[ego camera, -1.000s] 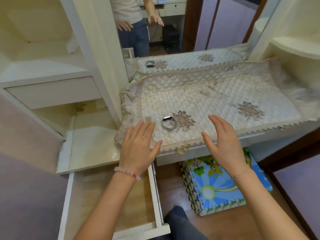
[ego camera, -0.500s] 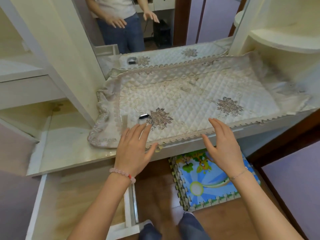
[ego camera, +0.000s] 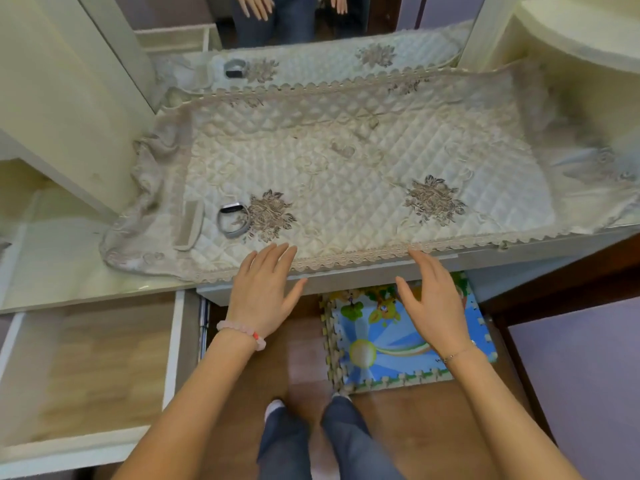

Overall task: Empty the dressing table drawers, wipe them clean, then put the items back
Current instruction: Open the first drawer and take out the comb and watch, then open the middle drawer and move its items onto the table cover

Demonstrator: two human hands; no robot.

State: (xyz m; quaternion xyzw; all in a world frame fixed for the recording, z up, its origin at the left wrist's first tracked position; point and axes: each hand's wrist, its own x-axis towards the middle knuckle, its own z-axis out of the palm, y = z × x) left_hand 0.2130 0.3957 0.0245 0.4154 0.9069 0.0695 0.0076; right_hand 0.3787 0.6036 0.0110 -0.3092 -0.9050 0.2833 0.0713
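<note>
A quilted cream cloth point(ego camera: 346, 168) with lace trim covers the dressing table top. On its left part lie a grey wristband point(ego camera: 232, 220) and a small beige comb-like piece point(ego camera: 188, 226). My left hand point(ego camera: 263, 289) hovers with straight fingers at the cloth's front edge, fingertips over the lace. My right hand point(ego camera: 433, 299) is spread open just below the edge, in front of the closed middle drawer front point(ego camera: 339, 282). The left drawer point(ego camera: 86, 368) is pulled out, its wooden bottom bare.
A mirror point(ego camera: 294, 19) behind the table reflects my hands and legs. A colourful foam play mat point(ego camera: 398, 341) lies on the wooden floor under the table. Cream shelves stand at left point(ego camera: 69, 81) and right point(ego camera: 571, 46). My feet are below, close to the table.
The view has swung right and down, so the table sits more centred. Both hands have slid toward me, from over the cloth to its front edge. Both stay spread and hold nothing.
</note>
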